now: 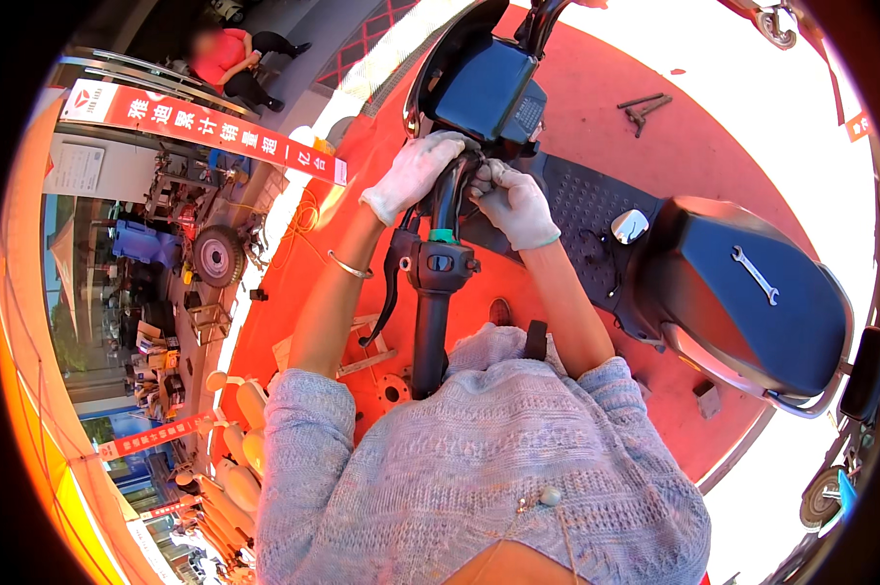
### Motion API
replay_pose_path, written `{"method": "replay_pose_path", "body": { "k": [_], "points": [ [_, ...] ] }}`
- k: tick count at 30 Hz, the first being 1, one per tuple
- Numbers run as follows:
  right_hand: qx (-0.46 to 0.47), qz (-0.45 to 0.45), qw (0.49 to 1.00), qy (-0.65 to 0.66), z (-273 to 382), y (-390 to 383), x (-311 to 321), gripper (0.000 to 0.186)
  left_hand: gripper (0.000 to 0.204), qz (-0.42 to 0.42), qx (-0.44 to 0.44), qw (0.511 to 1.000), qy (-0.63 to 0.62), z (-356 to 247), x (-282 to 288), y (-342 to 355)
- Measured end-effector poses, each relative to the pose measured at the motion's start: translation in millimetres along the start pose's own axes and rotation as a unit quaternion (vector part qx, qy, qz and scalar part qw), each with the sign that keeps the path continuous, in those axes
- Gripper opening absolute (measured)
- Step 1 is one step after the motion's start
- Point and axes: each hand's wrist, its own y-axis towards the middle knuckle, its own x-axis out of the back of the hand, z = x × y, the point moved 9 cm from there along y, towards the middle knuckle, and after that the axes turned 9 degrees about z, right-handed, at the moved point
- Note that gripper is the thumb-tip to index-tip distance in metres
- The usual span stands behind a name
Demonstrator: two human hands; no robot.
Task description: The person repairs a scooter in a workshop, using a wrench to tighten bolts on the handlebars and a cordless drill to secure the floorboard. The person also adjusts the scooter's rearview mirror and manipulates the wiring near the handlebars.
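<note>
I wear pale gloves. My left hand (415, 175) lies over the black handlebar (448, 205) of a dark scooter, its fingers bent round the part near the instrument housing (479, 93). Just right of it, my right hand (508, 200) has its fingers pinched at the bar's centre; what they hold is hidden. Below both hands are a green band (443, 237), the switch block (440, 265), a brake lever (386, 307) and the grip (430, 346). To the right, a wrench (755, 275) rests on the black seat (713, 258), and a silver-backed mirror (629, 226) lies on the footboard (576, 214).
Metal tools (645, 114) lie on the red mat (684, 156). At left are a loose wheel (218, 256), cluttered parts, an orange hose and red banners (196, 127). A seated person (230, 58) is at the upper left. Other two-wheelers stand at the right edge.
</note>
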Motion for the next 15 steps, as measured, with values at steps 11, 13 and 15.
{"method": "replay_pose_path", "body": {
  "k": [11, 13, 15],
  "points": [
    [-0.087, 0.054, 0.989, -0.104, 7.3, -7.6, -0.9, 0.014, 0.025, 0.002, 0.005, 1.0, 0.017, 2.6, -1.7, 2.6],
    [-0.117, 0.076, 0.988, -0.068, 0.6, -5.7, -0.4, 0.013, 0.025, -0.002, 0.006, 1.0, -0.009, 1.1, 0.9, 3.6],
    [-0.132, 0.074, 0.987, -0.053, -3.3, -5.0, -3.2, 0.01, 0.027, -0.014, 0.13, 0.967, -0.219, 18.2, -3.5, 4.3]
  ]
}}
